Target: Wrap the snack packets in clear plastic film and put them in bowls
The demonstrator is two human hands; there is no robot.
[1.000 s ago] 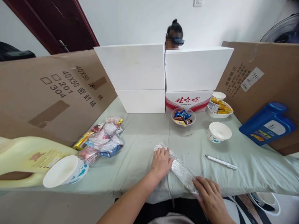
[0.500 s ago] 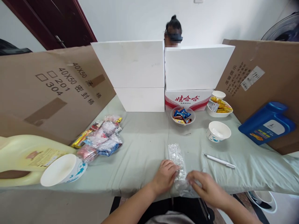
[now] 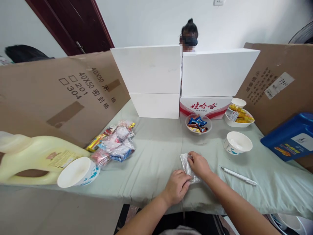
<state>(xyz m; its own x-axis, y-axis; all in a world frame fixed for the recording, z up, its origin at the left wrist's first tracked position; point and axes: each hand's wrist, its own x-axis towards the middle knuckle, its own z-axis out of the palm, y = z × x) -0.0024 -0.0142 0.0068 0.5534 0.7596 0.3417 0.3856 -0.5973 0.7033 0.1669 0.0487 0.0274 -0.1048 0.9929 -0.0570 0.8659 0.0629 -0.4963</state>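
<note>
A small, flat strip of clear bubble wrap (image 3: pixel 187 168) lies on the cloth in front of me, partly covered by my fingers. My left hand (image 3: pixel 178 186) is closed at its near left side, fingertips on the plastic. At the far right end, my right hand (image 3: pixel 198 165) pinches the edge between thumb and fingers. Whether anything is inside the wrap cannot be made out. A white pen (image 3: pixel 239 176) lies to the right of my right hand. Beyond it stands a white paper bowl (image 3: pixel 237 143) with a blue pattern.
Left are wrapped snack packets (image 3: pixel 116 140), a tilted paper bowl (image 3: pixel 77 173) and a pale yellow jug (image 3: pixel 41 160). Ahead, a clear bowl of sweets (image 3: pixel 198 124) stands before white boxes (image 3: pixel 156 75). A yellow-snack dish (image 3: pixel 240 117) and blue bottle (image 3: pixel 290 137) are right. A person (image 3: pixel 189 36) sits behind.
My right hand has moved from the near end of the bubble wrap to its far end. The loose plastic near me is now folded in, and the strip looks shorter. My view shifted left.
</note>
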